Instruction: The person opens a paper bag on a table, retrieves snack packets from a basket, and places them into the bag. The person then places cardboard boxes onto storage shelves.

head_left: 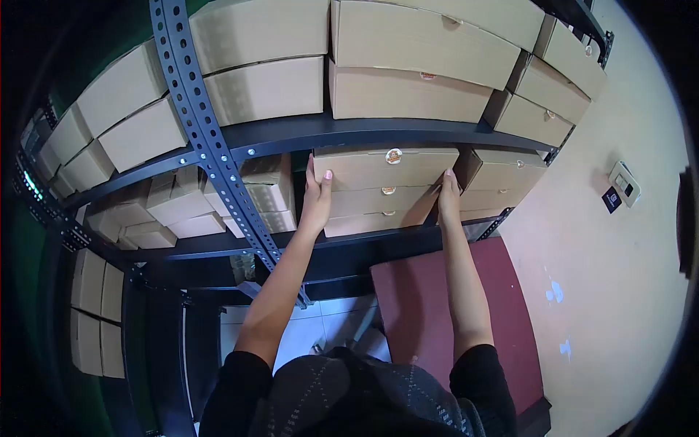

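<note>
Both of my hands grip a flat cardboard box (364,171) with a round sticker on its front edge. It lies at the top of a stack on the middle shelf. My left hand (316,198) holds its left end, thumb on the front face and fingers along the side. At the right end is my right hand (449,197), its thumb near the front corner and its other fingers mostly hidden. Two similar boxes, a middle box (364,202) and a bottom box (364,224), sit directly beneath it.
A dark metal shelf rack (291,131) with a perforated upright (211,138) carries several more cardboard boxes (422,44). Another box stack (502,175) stands close on the right. Below is a maroon panel (415,306); a pale wall (582,255) with a switch plate (625,183) borders the right.
</note>
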The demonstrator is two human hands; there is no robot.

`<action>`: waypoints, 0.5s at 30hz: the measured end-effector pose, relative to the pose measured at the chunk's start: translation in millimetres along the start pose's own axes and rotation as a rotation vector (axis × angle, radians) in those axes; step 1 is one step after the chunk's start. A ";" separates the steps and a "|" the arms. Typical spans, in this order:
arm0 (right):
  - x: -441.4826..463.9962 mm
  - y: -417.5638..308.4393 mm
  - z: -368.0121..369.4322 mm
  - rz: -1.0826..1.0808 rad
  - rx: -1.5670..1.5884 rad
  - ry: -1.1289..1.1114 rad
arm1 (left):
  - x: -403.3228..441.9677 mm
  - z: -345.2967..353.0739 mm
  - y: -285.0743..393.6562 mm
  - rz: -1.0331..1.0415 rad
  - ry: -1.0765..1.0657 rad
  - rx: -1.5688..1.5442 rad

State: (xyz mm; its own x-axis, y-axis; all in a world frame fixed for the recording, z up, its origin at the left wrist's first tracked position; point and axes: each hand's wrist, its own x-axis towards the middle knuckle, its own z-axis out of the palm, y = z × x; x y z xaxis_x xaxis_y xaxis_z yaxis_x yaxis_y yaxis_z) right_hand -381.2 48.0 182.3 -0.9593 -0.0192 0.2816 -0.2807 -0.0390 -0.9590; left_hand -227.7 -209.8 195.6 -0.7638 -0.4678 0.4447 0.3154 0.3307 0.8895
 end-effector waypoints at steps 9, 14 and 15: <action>0.8 -4.8 -5.2 -0.010 -0.021 -0.077 | -10.8 1.2 -0.2 0.038 0.026 -0.007; -12.1 -30.2 -5.4 0.206 -0.038 -0.096 | -12.4 -8.8 9.2 -0.077 -0.046 0.009; -13.6 -32.5 -4.8 0.261 -0.042 -0.098 | -12.8 -10.0 11.6 -0.085 -0.054 0.021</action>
State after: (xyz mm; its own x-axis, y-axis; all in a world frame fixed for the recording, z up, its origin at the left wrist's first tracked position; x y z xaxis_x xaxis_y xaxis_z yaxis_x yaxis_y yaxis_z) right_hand -359.2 54.3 209.5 -0.9925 -0.1200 0.0248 -0.0276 0.0219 -0.9994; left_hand -208.6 -208.2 201.2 -0.8169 -0.4502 0.3605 0.2365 0.3086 0.9213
